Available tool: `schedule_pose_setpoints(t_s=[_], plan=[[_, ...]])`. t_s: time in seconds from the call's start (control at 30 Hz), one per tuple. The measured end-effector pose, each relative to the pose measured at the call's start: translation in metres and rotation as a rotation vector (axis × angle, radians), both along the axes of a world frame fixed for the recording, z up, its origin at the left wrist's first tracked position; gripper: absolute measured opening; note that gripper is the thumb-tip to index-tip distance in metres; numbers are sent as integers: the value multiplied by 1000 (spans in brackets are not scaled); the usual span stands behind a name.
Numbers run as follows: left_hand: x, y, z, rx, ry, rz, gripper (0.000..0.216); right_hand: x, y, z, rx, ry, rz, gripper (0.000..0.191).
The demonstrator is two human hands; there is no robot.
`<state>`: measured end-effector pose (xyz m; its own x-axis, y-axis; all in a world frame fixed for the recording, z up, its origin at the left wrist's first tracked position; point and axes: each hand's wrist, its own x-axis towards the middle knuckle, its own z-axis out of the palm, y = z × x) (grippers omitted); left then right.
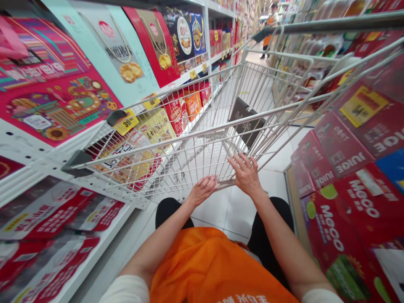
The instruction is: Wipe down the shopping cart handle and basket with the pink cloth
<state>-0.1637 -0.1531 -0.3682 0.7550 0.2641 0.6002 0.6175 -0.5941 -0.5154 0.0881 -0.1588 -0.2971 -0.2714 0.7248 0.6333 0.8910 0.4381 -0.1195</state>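
Far left, the gift boxes (59, 99) on the shelf (28, 160) are cut off by the frame edge, and the packs below them are too blurred by glare to read. Price tags (126, 123) show thru the wire but the digits are only partly legible.

Your left hand (203, 189) sits at the near lower edge of the cart (176, 139), fingers curled closed over the bottom wire rim, gripping it; fingertips are hidden behind the knuckles. Forearm runs up from lower left, elbow bent, wrist fairly straight.

Your right hand (246, 173) is just beside it, w/ fingers spread and laid flat on the basket wires, palm down, not wrapped round anything. That arm comes up from lower right, nearly straight.

The cart is right in front of you in the aisle, tilted, basket opening toward you; a dark flap (246, 120) hangs inside at the far end.

Right side: juice cartons (341, 202) stacked near the cart, cropped at the edge. A person (269, 25) stands far down the aisle, too small to make out.
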Motion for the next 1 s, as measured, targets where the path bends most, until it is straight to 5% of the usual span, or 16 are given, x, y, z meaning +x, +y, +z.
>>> schedule_pose_setpoints(t_s=[0.3,0.47,0.63,1.0], plan=[[58,16,-23,-206,-185,129,37,-63,-9,-22,101,306,-201,56],[5,4,-15,-273,-86,75,40,-54,-17,-43,112,277,-87,48],[-54,-12,-4,-158,-155,106,29,-68,-15,-50,-28,177,94,41],[-6,-5,-20,-146,-250,201,25,-81,0,-50,-172,100,32,31]])
